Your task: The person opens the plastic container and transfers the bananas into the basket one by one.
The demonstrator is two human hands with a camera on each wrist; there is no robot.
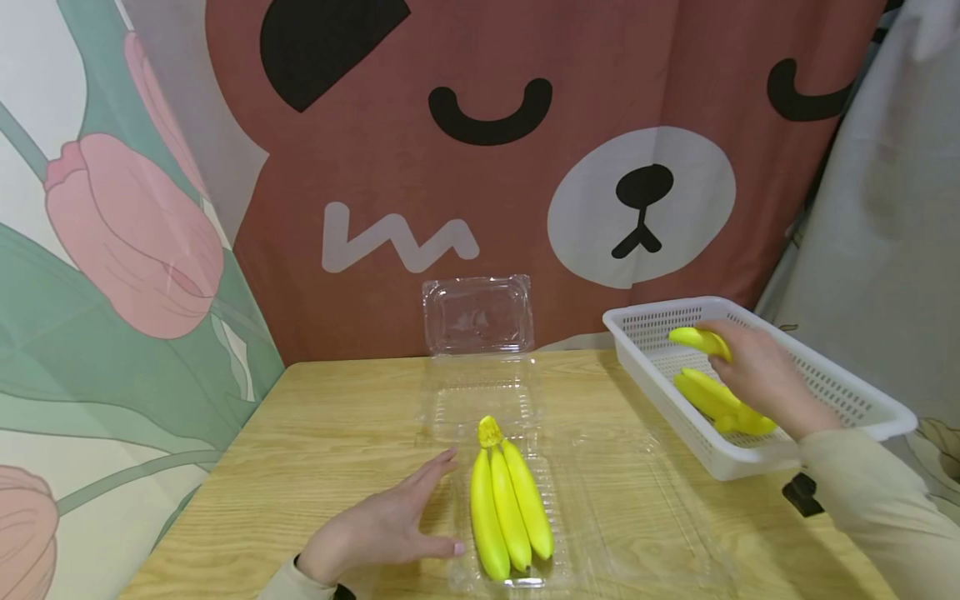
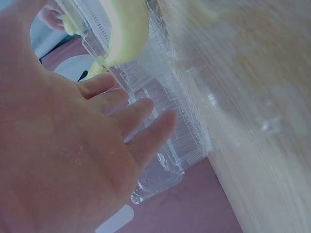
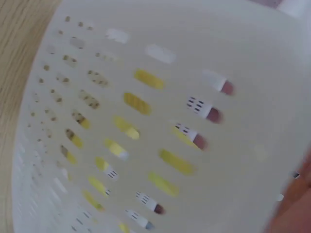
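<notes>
A bunch of three yellow bananas [image 1: 508, 510] lies in an open clear plastic clamshell box [image 1: 558, 565] near the table's front edge. My left hand [image 1: 397, 521] rests flat on the wooden table [image 1: 337, 433], fingers straight, touching the box's left side. The left wrist view shows the same palm [image 2: 73, 145] beside the clear box [image 2: 165, 145] and a banana [image 2: 124, 29]. My right hand [image 1: 750, 371] reaches into the white perforated basket [image 1: 847, 392] and grips a second banana bunch [image 1: 716, 400]. The right wrist view shows only the basket wall [image 3: 146, 121], with yellow behind its slots.
A second clear clamshell box [image 1: 480, 400] sits behind the first, its lid [image 1: 477, 315] upright against the bear-print curtain [image 1: 465, 167]. The first box's lid [image 1: 645, 517] lies open to the right. A small black object [image 1: 802, 493] sits under the basket's near corner.
</notes>
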